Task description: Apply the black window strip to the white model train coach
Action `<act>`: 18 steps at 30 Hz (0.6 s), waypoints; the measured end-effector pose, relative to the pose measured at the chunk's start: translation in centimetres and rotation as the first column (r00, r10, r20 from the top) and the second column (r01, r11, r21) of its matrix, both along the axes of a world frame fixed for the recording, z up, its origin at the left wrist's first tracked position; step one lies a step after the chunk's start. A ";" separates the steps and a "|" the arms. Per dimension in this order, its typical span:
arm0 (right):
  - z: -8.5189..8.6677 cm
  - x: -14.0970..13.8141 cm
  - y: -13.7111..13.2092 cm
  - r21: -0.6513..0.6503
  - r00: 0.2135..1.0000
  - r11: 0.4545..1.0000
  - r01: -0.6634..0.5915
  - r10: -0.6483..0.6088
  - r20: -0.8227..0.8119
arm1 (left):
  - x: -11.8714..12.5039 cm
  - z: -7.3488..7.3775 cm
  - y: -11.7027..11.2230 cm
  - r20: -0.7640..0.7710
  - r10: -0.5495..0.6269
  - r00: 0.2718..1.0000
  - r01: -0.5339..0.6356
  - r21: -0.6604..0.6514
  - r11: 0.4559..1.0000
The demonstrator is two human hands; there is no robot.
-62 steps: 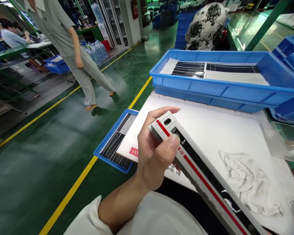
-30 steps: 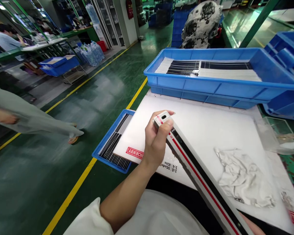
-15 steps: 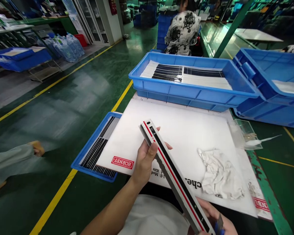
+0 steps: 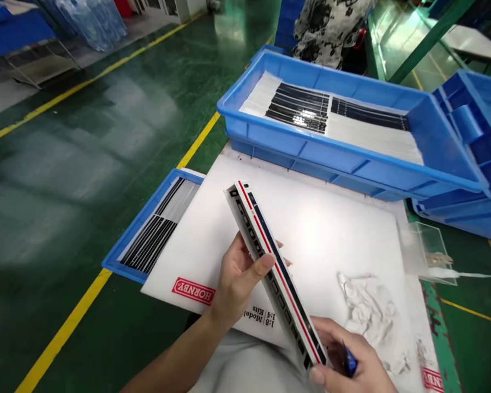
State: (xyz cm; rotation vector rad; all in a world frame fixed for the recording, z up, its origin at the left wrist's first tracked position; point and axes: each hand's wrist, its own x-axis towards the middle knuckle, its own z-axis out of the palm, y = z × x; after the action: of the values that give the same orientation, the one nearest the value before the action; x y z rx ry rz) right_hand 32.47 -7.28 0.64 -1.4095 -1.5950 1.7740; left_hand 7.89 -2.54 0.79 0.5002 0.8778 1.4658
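Observation:
A long white model train carriage shell [image 4: 275,268], with a red stripe, a dark window band and a row of window openings along its side, slants above the board. My left hand [image 4: 234,281] is closed around its middle, thumb on top and fingertips showing beyond the far edge. At the near end, my right hand [image 4: 354,349] grips the shell between thumb and fingers. A small blue tool [image 4: 349,361] is also tucked in that hand; its kind is partly hidden. Beneath lies a white printed board [image 4: 306,202], with a crumpled white cloth [image 4: 372,311] to the right.
A large blue crate [image 4: 294,150] with dark strips on white sheets stands at the board's far edge. Another blue crate [image 4: 454,210] is to its right. A shallow blue tray [image 4: 125,273] of dark strips sits left. A clear box [image 4: 433,245] stands right. A person [image 4: 327,27] is beyond.
The shell has been turned so its side with window openings now shows. My right hand has come further into view, and the camera has tipped downward.

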 end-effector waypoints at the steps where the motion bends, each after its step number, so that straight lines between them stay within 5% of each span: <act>1: 0.5 0.0 0.8 0.051 0.998 0.998 -0.035 0.032 0.056 | -0.1 0.0 0.1 -0.002 0.011 1.000 -0.011 -0.007 1.000; 10: 6.2 -4.6 6.5 0.399 0.976 0.908 -0.129 0.044 0.214 | -0.7 1.5 -0.9 -0.279 -0.046 0.959 0.079 0.111 0.991; 18: 8.2 -5.3 8.4 0.571 0.998 0.819 -0.056 0.041 0.039 | 0.8 2.0 -1.3 -0.368 -0.059 0.928 0.151 0.226 0.962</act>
State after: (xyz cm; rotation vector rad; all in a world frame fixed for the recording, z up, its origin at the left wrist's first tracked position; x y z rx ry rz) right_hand 27.20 1.11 8.87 -1.1004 -1.9702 1.1379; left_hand 8.69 -3.82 2.75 1.0154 0.9358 1.4146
